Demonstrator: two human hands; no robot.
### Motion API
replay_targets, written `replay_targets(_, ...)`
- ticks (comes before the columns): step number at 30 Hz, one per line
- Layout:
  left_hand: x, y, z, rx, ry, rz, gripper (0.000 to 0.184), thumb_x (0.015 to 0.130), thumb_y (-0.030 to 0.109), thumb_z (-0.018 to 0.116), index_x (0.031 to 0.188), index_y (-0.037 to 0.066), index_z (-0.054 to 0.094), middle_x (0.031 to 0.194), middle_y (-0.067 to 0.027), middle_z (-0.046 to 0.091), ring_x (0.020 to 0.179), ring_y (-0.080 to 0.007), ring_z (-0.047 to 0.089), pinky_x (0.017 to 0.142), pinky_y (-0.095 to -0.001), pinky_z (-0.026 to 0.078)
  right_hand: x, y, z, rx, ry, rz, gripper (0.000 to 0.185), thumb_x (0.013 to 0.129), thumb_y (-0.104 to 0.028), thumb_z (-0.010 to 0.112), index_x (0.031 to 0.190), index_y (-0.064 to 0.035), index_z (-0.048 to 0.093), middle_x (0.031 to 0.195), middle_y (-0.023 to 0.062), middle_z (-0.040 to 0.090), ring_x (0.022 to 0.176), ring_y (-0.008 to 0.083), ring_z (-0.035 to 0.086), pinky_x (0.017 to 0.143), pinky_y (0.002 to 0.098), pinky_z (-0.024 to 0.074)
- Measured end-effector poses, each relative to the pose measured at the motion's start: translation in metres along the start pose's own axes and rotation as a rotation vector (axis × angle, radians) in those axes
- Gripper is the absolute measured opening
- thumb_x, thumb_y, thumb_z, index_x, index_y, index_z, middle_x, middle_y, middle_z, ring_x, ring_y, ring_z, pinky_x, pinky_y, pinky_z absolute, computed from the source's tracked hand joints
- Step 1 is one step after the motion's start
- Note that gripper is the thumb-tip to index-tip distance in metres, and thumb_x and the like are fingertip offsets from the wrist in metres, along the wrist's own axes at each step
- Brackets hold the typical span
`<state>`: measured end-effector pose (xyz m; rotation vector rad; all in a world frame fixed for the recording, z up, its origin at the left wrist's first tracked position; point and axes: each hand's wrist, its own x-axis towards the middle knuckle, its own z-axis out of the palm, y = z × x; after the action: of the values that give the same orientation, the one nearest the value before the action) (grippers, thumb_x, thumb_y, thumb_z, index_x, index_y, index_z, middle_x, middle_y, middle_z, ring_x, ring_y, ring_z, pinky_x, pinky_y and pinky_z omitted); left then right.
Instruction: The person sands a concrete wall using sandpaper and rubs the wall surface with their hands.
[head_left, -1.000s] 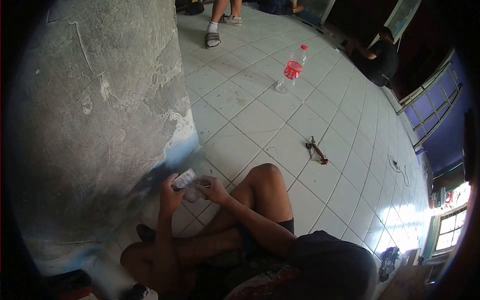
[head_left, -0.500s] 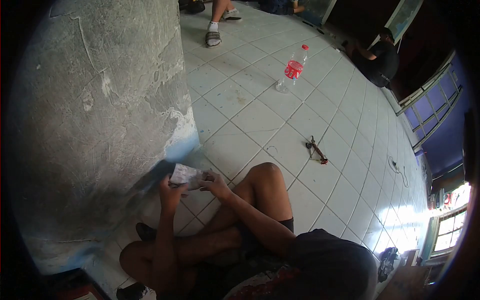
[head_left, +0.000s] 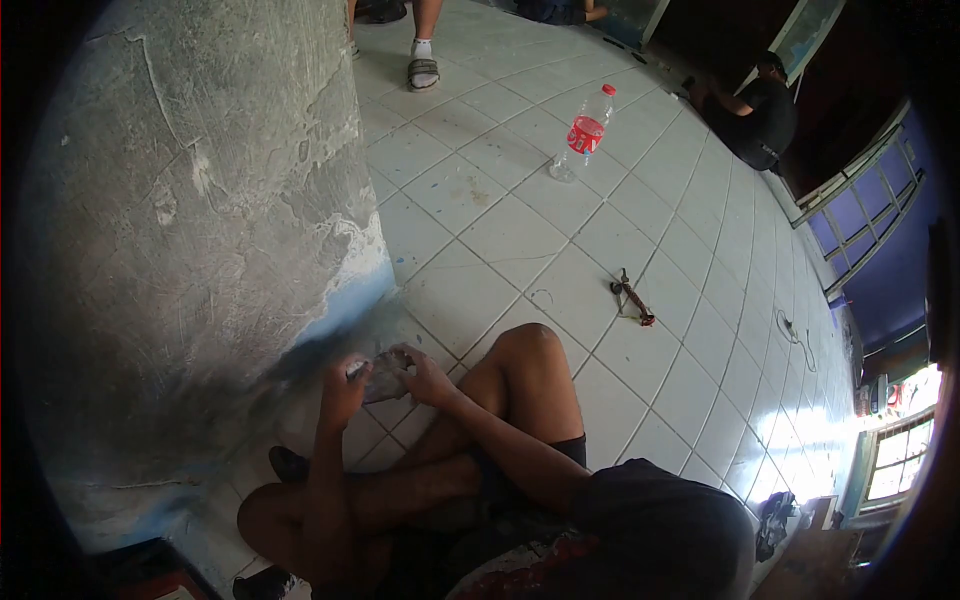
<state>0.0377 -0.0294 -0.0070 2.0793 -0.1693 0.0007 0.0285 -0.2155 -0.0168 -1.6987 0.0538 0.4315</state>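
Close to the base of the rough wall, my left hand [head_left: 346,384] is closed on a folded whitish sheet [head_left: 356,369], of which only a small edge shows between the fingers. Facing it, my right hand [head_left: 424,378] has its fingers bent around a greyish piece [head_left: 385,382] that spans the gap between both hands. It looks like part of the same sheet, though blur hides its exact kind. Both hands are above the tiled floor, in front of my crossed legs.
A bare plaster wall [head_left: 230,200] rises on the left. On the tiles [head_left: 480,270] stand a clear bottle with a red cap [head_left: 587,135] and, nearer, a small brown tool-like object [head_left: 632,298]. One person's legs [head_left: 425,45] are at the back; another person [head_left: 760,120] sits far right.
The whitish sheet, spread with its printed face showing before, is now mostly hidden in my left hand. My right hand has shifted slightly left. A person's legs at the back have moved left.
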Motion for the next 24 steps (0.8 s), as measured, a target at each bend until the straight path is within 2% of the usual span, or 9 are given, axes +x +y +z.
replay_targets(1,0.0,0.006,-0.001,0.0,0.0,0.0,0.02,0.084,0.015,0.062,0.089,-0.004,0.062,0.076,-0.0162,0.064,0.071,-0.0231,0.063,0.069,-0.0345,0.047,0.005,0.013,0.002,0.0,0.0,0.0,0.048,0.076,-0.002,0.057,0.124,-0.004,0.049,0.103,0.0159,0.061,0.086,0.0294,0.064,0.073,0.0386,0.0522)
replay_targets(3,-0.001,0.016,-0.002,0.062,-0.028,-0.057,0.02,0.084,0.015,0.061,0.091,-0.004,0.061,0.079,-0.0199,0.063,0.073,-0.0297,0.063,0.07,-0.0354,0.047,0.014,0.029,0.007,-0.226,0.112,-0.302,0.047,0.076,-0.003,0.056,0.123,-0.0042,0.049,0.107,0.0193,0.061,0.096,0.0357,0.061,0.084,0.0419,0.0484)
replay_targets(6,-0.002,0.013,0.002,0.044,-0.013,-0.022,0.02,0.082,0.014,0.063,0.091,-0.003,0.061,0.082,-0.0211,0.063,0.077,-0.0322,0.064,0.071,-0.0361,0.047,0.011,0.028,0.009,-0.235,0.116,-0.207,0.045,0.077,-0.004,0.057,0.122,-0.0038,0.049,0.111,0.0223,0.06,0.1,0.0389,0.059,0.085,0.0437,0.0474)
replay_targets(9,-0.005,0.019,0.003,0.07,-0.095,-0.045,0.02,0.08,0.012,0.065,0.091,-0.003,0.06,0.085,-0.0225,0.063,0.084,-0.0353,0.064,0.073,-0.0384,0.048,0.006,0.017,0.003,-0.253,0.052,-0.099,0.043,0.082,-0.008,0.059,0.122,-0.0047,0.047,0.11,0.0205,0.06,0.102,0.0375,0.058,0.087,0.0424,0.0462)
replay_targets(12,-0.007,0.016,0.005,0.093,-0.052,0.006,0.022,0.078,0.01,0.066,0.094,-0.003,0.059,0.087,-0.0236,0.063,0.088,-0.0371,0.063,0.074,-0.0401,0.048,0.007,0.02,0.008,-0.264,0.098,-0.186,0.043,0.082,-0.008,0.059,0.123,-0.0055,0.047,0.111,0.0211,0.06,0.105,0.038,0.057,0.088,0.0419,0.0463)
replay_targets(15,-0.006,0.006,0.008,0.131,-0.038,0.057,0.022,0.078,0.009,0.065,0.095,-0.002,0.058,0.086,-0.0236,0.063,0.087,-0.0384,0.063,0.074,-0.0405,0.048,0.008,0.023,0.008,-0.221,0.073,-0.152,0.045,0.082,-0.008,0.059,0.125,-0.0061,0.046,0.113,0.0214,0.06,0.108,0.038,0.056,0.089,0.0416,0.0464)
replay_targets(19,-0.008,0.018,0.008,0.152,-0.043,0.058,0.021,0.079,0.008,0.062,0.097,-0.002,0.056,0.085,-0.0237,0.062,0.085,-0.0395,0.062,0.072,-0.0413,0.048,0.01,0.025,0.008,-0.309,0.101,-0.229,0.046,0.082,-0.008,0.058,0.126,-0.0068,0.046,0.114,0.021,0.06,0.107,0.0362,0.058,0.089,0.0409,0.0468)
replay_targets(21,-0.011,0.032,0.006,0.089,-0.088,-0.052,0.021,0.079,0.008,0.06,0.098,-0.001,0.055,0.084,-0.0247,0.061,0.084,-0.0413,0.062,0.071,-0.043,0.048,0.01,0.025,0.007,-0.287,0.076,-0.144,0.045,0.083,-0.008,0.059,0.126,-0.0068,0.049,0.116,0.0205,0.059,0.106,0.0339,0.06,0.087,0.04,0.048)
replay_targets(24,-0.011,0.038,0.005,0.094,-0.146,-0.066,0.022,0.081,0.007,0.057,0.101,-0.002,0.054,0.084,-0.0263,0.061,0.085,-0.0429,0.061,0.07,-0.0449,0.047,0.012,0.027,0.005,-0.227,0.059,-0.138,0.043,0.083,-0.008,0.059,0.125,-0.0073,0.051,0.116,0.0206,0.059,0.104,0.0328,0.062,0.085,0.0392,0.0493)
